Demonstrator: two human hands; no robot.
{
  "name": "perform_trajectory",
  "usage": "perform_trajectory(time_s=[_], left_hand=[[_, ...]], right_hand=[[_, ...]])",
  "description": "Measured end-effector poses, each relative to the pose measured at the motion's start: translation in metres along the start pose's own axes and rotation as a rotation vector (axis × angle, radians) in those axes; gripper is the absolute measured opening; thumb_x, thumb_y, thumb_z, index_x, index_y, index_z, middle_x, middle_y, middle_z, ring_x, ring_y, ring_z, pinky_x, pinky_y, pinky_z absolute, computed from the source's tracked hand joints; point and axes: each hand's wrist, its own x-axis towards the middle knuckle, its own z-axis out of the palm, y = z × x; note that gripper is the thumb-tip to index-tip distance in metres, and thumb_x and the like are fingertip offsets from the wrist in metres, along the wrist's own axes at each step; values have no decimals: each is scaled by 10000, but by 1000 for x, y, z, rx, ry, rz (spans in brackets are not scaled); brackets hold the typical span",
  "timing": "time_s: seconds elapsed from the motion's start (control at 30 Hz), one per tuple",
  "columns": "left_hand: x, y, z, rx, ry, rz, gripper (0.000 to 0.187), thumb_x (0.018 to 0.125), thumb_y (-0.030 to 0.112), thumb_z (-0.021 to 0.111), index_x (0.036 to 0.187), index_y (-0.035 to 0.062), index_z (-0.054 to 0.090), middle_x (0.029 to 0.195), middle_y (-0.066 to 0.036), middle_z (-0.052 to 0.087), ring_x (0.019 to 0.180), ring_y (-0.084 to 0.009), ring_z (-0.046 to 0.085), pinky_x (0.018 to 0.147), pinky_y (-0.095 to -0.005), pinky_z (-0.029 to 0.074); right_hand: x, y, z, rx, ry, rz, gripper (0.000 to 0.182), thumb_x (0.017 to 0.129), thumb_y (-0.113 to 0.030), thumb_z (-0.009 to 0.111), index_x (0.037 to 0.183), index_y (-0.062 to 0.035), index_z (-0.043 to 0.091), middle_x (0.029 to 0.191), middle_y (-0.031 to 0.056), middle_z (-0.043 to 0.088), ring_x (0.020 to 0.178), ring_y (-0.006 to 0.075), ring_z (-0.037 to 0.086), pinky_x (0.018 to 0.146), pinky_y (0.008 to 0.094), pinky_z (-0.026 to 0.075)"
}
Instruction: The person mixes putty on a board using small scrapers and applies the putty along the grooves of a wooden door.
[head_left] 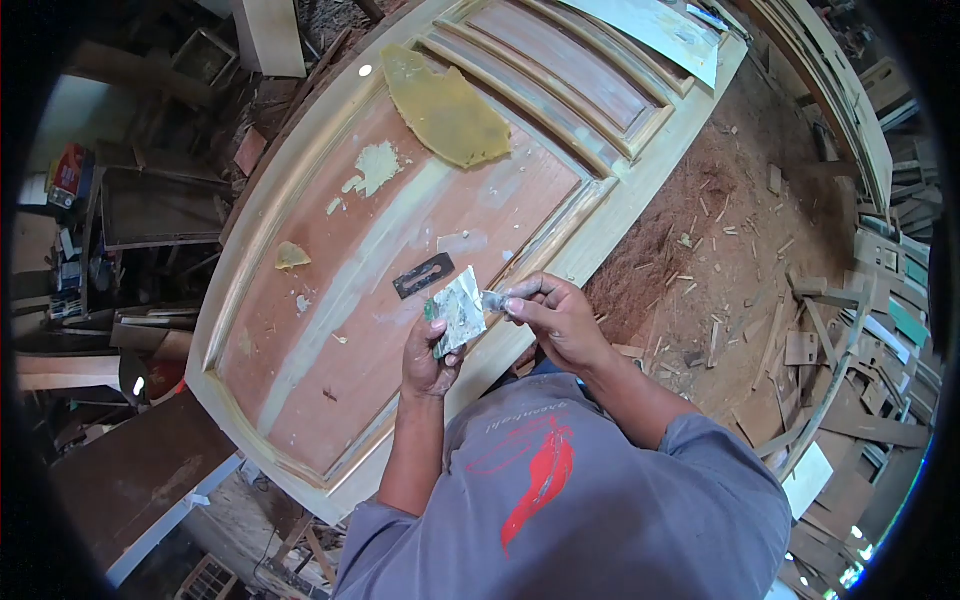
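My left hand (430, 366) grips a small palette-like sheet (460, 316), whitish and smeared, with a green edge. Between the thumb and fingers of my right hand (556, 318) is a small putty knife (492, 301), its blade at the sheet's right edge. Both hands are above the near side of a panelled wooden door (330, 360), which lies flat with pale filler streaks on its reddish panel. Just beyond the sheet, a dark flat blade (410, 283) with a long slot rests on the panel.
A ragged yellowish sheet (445, 110) and a smaller scrap (292, 256) lie on the door. At its far end is a white board (660, 30). Wood offcuts (800, 348) and shavings litter the ground at right. A brown board (140, 480) stands at lower left.
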Motion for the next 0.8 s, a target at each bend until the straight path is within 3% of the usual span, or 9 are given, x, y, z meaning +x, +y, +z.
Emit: perform_trajectory(time_s=[0.13,0.2,0.3,0.43,0.47,0.6,0.7,0.8], left_hand=[[-7,9,4,385,109,208,438,941,154,658,1326,-44,591,1057,-107,716,709,-133,690,558,-230,576],[-12,9,13,701,173,418,369,948,91,672,1286,-50,628,1072,-125,730,793,-169,728,623,-266,620],[-16,-1,17,1011,192,704,354,937,24,707,1282,-43,671,1128,-148,737,915,-221,752,748,-318,643],[-14,-9,31,1389,123,1087,404,902,-17,753,1304,-6,715,1183,-165,735,1012,-258,751,855,-365,629],[-13,-17,26,1338,142,1069,418,881,-39,768,1290,42,750,1194,-194,737,1030,-276,755,856,-370,629],[-13,-25,16,1472,103,1141,460,839,-66,783,1278,73,761,1221,-213,738,1064,-320,758,870,-382,628],[-15,-22,19,1581,45,1173,404,871,-65,765,1261,40,755,1236,-200,723,1097,-319,744,929,-400,621],[-17,-22,13,1625,21,1127,429,860,-63,780,1267,73,763,1238,-192,730,1118,-323,737,958,-400,605]], right_hand=[[-7,-21,-7,-241,30,-80,134,963,-41,754,1081,-3,703,1027,63,734,910,92,662,833,260,537],[-4,-34,-8,-384,98,-146,148,960,-31,747,1091,21,703,1027,65,743,935,96,686,829,254,549],[1,-29,-3,-360,217,-105,158,945,-41,764,1083,6,704,927,59,742,801,98,666,763,260,541],[6,-2,5,-216,284,-77,158,957,-37,747,1088,33,694,962,106,761,835,137,716,742,279,581],[9,0,8,-196,298,-65,159,960,-36,741,1090,39,689,975,118,764,850,149,729,737,285,591],[17,5,12,-110,326,-37,199,975,-37,719,1132,78,675,993,156,767,855,174,754,730,283,610],[20,8,10,-54,299,-19,199,978,-42,717,1132,75,667,1003,162,766,860,181,755,753,286,620],[20,9,12,-34,295,-40,199,981,-43,715,1137,68,658,1011,162,763,862,186,757,769,291,626]])
